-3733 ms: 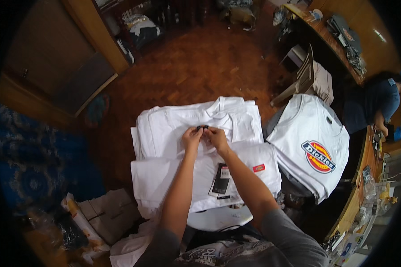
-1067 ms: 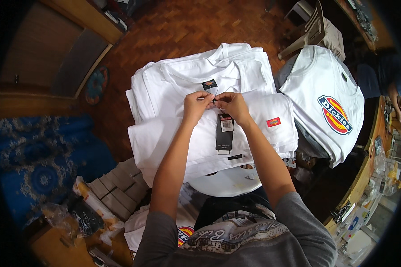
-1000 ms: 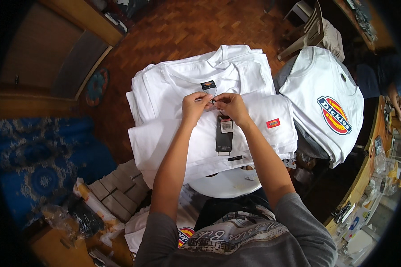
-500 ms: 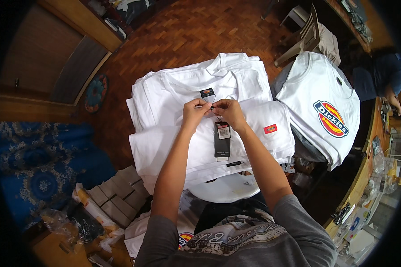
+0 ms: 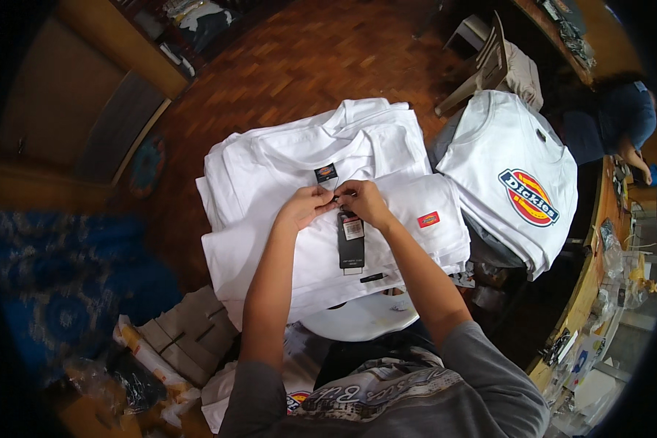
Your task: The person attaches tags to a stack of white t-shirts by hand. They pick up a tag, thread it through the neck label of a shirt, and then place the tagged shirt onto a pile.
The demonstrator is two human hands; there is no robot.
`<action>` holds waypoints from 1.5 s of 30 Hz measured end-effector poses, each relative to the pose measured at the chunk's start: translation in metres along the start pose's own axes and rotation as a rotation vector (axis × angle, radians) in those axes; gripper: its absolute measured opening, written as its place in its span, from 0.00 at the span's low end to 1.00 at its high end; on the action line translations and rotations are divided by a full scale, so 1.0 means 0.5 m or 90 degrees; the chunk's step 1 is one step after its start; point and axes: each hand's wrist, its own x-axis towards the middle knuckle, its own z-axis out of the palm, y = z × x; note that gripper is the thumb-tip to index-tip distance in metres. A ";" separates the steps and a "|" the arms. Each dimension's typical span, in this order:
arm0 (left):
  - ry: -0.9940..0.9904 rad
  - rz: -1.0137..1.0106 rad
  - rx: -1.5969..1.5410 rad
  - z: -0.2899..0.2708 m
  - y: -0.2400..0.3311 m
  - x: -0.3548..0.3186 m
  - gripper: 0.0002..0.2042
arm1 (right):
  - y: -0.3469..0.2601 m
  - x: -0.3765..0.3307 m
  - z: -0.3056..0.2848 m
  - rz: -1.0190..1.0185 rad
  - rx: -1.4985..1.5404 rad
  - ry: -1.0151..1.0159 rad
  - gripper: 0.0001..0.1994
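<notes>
A stack of folded white T-shirts (image 5: 248, 252) lies in front of me, and the top one has a small red patch (image 5: 428, 220) and a black neck label (image 5: 325, 173). Just below that label my left hand (image 5: 304, 207) and my right hand (image 5: 365, 202) meet with fingertips pinched together. Between them is the dark string of a black hang tag (image 5: 351, 255), largely hidden by the fingers. The tag hangs down over the shirt front and carries a pale sticker. Both hands are closed.
A white stool (image 5: 365, 317) stands under the stack's near edge. At right, more shirts (image 5: 496, 160) are piled beside a chair (image 5: 485, 69) and a cluttered wooden table (image 5: 588, 285). Another person (image 5: 624, 120) is there. Plastic-wrapped packs (image 5: 142, 372) and cardboard (image 5: 186, 328) lie lower left.
My view has shifted a little, so the stack sits slightly left and lower. My hands stay together at the tag's string, and the tag hangs more upright.
</notes>
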 end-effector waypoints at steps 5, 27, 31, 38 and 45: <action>0.045 -0.034 0.008 -0.007 -0.002 0.008 0.05 | -0.003 0.004 0.003 -0.008 0.013 -0.003 0.06; 0.584 0.357 0.931 -0.248 0.206 -0.151 0.19 | 0.121 0.230 -0.365 0.122 -0.446 0.274 0.14; 0.567 0.373 0.939 -0.262 0.241 -0.161 0.18 | 0.062 0.222 -0.329 0.110 -0.396 0.370 0.10; 0.582 0.425 0.635 -0.233 0.249 -0.185 0.24 | 0.013 0.174 -0.359 -0.090 -0.430 0.482 0.07; 0.469 0.429 0.622 -0.170 0.113 -0.459 0.06 | -0.056 -0.145 -0.468 -0.101 -0.199 0.251 0.08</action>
